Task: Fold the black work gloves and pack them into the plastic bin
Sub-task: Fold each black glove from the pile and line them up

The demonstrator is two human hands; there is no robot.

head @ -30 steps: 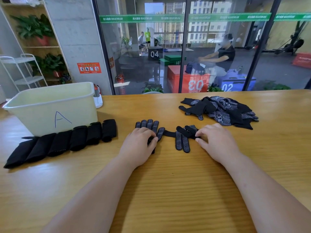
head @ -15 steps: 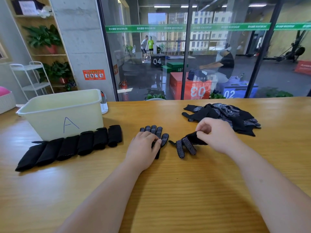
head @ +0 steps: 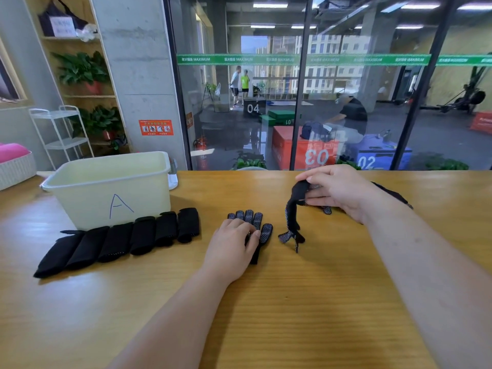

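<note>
**A:** Head view first. State of the left hand [head: 234,241]?

**B:** Spread flat with relaxed fingers, pressing down on the flat glove [head: 257,221], a little right of the plastic bin [head: 93,206]. Likely pinning it so as not to skid while its partner comes over.

**A:** And the right hand [head: 343,193]?

**B:** Further right of the bin, raised off the table [head: 266,315]. Fingers and thumb curled round the cuff end of the lifted glove [head: 292,209]. Hangs limp, dotted fingertips at or just above the wood; cannot tell which. Probably held high to let the cloth drape straight before laying it on the flat one.

**A:** Anything folded yet?

**B:** Yes: a row of folded gloves [head: 119,241] lined up along the front of the bin, overlapping, the far end close against its wall. Not yet packed, by the look of it; floor of the bin hidden behind its front wall.

**A:** Edges and room to move?

**B:** Narrow gap of wood between the two gloves, nothing in it. Broad stretch of bare wood in front of the bin toward the near edge. Behind the bin, far edge of the table hard against the glass wall [head: 239,115], so little room there. More loose gloves [head: 392,194] far right of the bin, mostly hidden by the right wrist.
</note>
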